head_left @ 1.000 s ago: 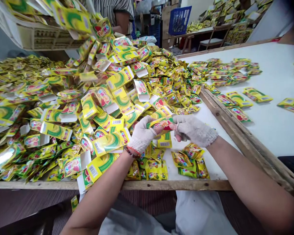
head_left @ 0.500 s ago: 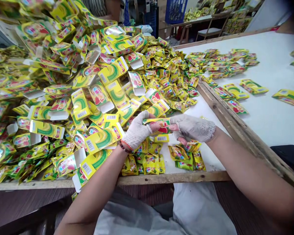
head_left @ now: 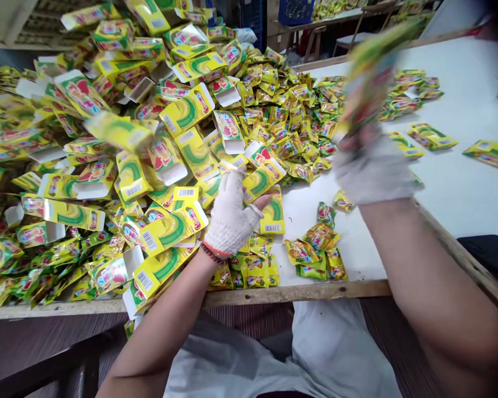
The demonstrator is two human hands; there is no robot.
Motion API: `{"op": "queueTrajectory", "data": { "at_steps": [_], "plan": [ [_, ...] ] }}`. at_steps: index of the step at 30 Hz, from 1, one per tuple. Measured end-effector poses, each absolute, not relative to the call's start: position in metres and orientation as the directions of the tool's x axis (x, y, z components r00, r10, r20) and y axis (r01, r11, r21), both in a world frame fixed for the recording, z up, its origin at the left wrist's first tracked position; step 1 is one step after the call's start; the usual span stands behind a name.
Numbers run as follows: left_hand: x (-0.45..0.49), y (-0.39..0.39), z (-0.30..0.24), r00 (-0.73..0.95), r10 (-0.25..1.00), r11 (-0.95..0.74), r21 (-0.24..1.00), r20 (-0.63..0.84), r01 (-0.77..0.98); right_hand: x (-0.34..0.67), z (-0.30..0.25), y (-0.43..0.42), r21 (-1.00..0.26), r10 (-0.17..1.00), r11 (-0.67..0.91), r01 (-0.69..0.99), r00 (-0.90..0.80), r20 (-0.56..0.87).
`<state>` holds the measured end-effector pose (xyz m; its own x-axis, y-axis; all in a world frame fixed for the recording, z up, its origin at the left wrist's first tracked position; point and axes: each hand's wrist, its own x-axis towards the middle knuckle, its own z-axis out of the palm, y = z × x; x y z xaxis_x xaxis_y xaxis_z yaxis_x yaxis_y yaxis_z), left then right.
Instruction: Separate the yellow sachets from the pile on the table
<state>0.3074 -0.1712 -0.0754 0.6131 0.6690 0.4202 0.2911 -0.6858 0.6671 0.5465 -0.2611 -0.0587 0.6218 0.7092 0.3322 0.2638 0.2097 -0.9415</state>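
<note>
My left hand [head_left: 234, 215], in a white fingerless glove, reaches over yellow candy boxes with its fingers stretched out and thumb apart. Just beside the thumb lies a yellow candy box [head_left: 273, 213]. My right hand [head_left: 373, 160], gloved alike, is raised over the wooden divider, blurred by motion. Its fingers close on a yellow-green candy pack [head_left: 369, 77], too smeared to show whether it is a box or a bag. Another yellow box [head_left: 120, 132] is blurred above the heap of candy boxes [head_left: 191, 152]. Small wrapped candies [head_left: 315, 251] lie near the front edge.
A heap of small candies [head_left: 278, 121] stands behind the boxes. Right of the wooden divider [head_left: 452, 237], flat yellow packs [head_left: 431, 136] lie on the white table [head_left: 460, 105]. A wooden rim [head_left: 294, 293] borders the front. A blue crate [head_left: 295, 11] is at the back.
My hands were together on a yellow candy box; now they are apart. The right has risen away to the right with a pack. A blurred box has appeared over the heap at left.
</note>
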Motion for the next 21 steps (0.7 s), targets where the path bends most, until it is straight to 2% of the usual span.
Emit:
{"op": "queueTrajectory", "data": {
  "at_steps": [1, 3, 4, 5, 6, 7, 9, 11, 13, 15, 18, 21],
  "plan": [
    [0.304, -0.173, -0.068, 0.674, 0.623, -0.740, 0.578, 0.397, 0.344, 0.554, -0.053, -0.265, -0.937, 0.665, 0.281, 0.210, 0.661, 0.347],
    [0.297, -0.179, -0.053, 0.816, 0.534, -0.824, 0.351, 0.222, 0.444, 0.558, -0.046, -0.271, -0.932, 0.729, 0.364, -0.003, 0.623, 0.283],
    [0.293, -0.182, -0.048, 0.853, 0.511, -0.848, 0.227, 0.109, 0.479, 0.554, -0.046, -0.272, -0.957, 0.813, 0.284, -0.055, 0.543, 0.210],
    [0.289, -0.185, -0.045, 0.864, 0.504, -0.859, 0.108, 0.009, 0.500, 0.547, -0.047, -0.273, -0.986, 0.890, 0.161, -0.032, 0.436, 0.131],
    [0.285, -0.188, -0.045, 0.861, 0.504, -0.863, 0.006, -0.068, 0.505, 0.537, -0.051, -0.274, -0.996, 0.953, 0.023, 0.083, 0.300, 0.047],
    [0.283, -0.190, -0.046, 0.856, 0.501, -0.865, -0.072, -0.124, 0.496, 0.526, -0.056, -0.274, -0.959, 0.989, -0.083, 0.271, 0.142, -0.045],
    [0.279, -0.191, -0.053, 0.858, 0.475, -0.880, -0.140, -0.195, 0.455, 0.505, -0.067, -0.275, -0.717, 0.968, -0.116, 0.687, -0.085, -0.238],
    [0.279, -0.188, -0.058, 0.864, 0.459, -0.888, -0.142, -0.206, 0.438, 0.489, -0.077, -0.278, -0.415, 0.914, -0.027, 0.909, -0.145, -0.379],
    [0.280, -0.183, -0.058, 0.860, 0.487, -0.873, -0.121, -0.155, 0.473, 0.478, -0.084, -0.280, -0.258, 0.890, 0.024, 0.966, -0.138, -0.434],
    [0.284, -0.177, -0.054, 0.869, 0.488, -0.872, -0.008, -0.078, 0.489, 0.473, -0.087, -0.280, -0.249, 0.879, 0.062, 0.966, -0.171, -0.445],
    [0.292, -0.171, -0.051, 0.851, 0.520, -0.816, 0.340, 0.078, 0.467, 0.475, -0.086, -0.276, -0.320, 0.871, 0.093, 0.943, -0.233, -0.433],
    [0.298, -0.171, -0.059, 0.746, 0.647, -0.597, 0.713, 0.157, 0.368, 0.484, -0.079, -0.272, -0.389, 0.905, 0.078, 0.918, -0.229, -0.359]
  ]
}}
